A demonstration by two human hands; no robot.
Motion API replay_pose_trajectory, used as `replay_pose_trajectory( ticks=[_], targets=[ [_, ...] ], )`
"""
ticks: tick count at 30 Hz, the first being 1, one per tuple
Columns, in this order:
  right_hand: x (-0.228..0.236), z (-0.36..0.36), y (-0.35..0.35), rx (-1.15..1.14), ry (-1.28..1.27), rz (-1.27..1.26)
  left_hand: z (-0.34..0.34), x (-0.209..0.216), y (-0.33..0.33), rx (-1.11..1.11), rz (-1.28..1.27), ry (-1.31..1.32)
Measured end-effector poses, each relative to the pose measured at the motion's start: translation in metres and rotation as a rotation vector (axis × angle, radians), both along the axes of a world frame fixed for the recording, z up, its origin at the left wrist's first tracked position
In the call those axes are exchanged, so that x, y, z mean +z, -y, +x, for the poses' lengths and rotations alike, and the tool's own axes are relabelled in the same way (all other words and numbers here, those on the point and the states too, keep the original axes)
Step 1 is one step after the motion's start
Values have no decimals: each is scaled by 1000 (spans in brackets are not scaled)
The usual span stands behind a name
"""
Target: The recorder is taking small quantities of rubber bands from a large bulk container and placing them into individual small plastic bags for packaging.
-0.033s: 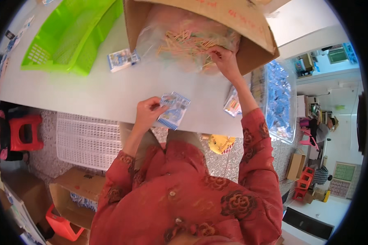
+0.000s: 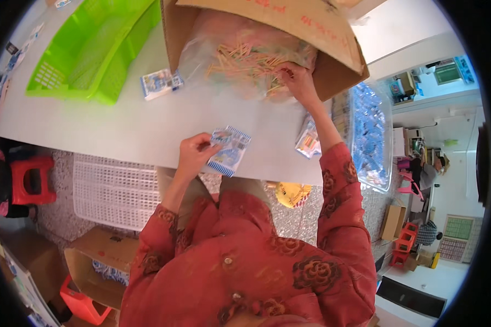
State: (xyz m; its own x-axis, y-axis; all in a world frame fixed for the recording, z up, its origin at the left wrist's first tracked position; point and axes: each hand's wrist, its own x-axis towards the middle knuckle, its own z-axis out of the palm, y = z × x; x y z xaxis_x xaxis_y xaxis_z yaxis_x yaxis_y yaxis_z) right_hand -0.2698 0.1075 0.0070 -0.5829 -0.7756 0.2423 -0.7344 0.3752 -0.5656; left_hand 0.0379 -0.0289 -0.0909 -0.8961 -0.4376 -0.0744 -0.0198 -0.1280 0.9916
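Over table, left hand (image 2: 193, 155) gripping packet (image 2: 229, 150)

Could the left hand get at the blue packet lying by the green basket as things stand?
Probably yes: the table between the left hand and the blue packet is bare, though that hand already holds a packet.

Blue-white packet (image 2: 229, 151), brown carton (image 2: 333, 71)

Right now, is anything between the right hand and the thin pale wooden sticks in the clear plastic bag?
Nothing visible: the right hand already touches the wooden sticks inside the clear plastic bag, within the brown cardboard box.
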Motion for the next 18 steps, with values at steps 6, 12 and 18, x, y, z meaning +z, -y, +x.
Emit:
replay_pose_trajectory(
  ticks=[6,12,18],
  targets=[
    [-6,-50,15,18,-495,66,4,1,-5,-12,158,-155],
    [8,-59,29,-180,-576,241,5,1,-4,-20,204,-160],
    [-3,-57,23,171,-778,422,4,4,-4,-35,231,-183]
  ],
)
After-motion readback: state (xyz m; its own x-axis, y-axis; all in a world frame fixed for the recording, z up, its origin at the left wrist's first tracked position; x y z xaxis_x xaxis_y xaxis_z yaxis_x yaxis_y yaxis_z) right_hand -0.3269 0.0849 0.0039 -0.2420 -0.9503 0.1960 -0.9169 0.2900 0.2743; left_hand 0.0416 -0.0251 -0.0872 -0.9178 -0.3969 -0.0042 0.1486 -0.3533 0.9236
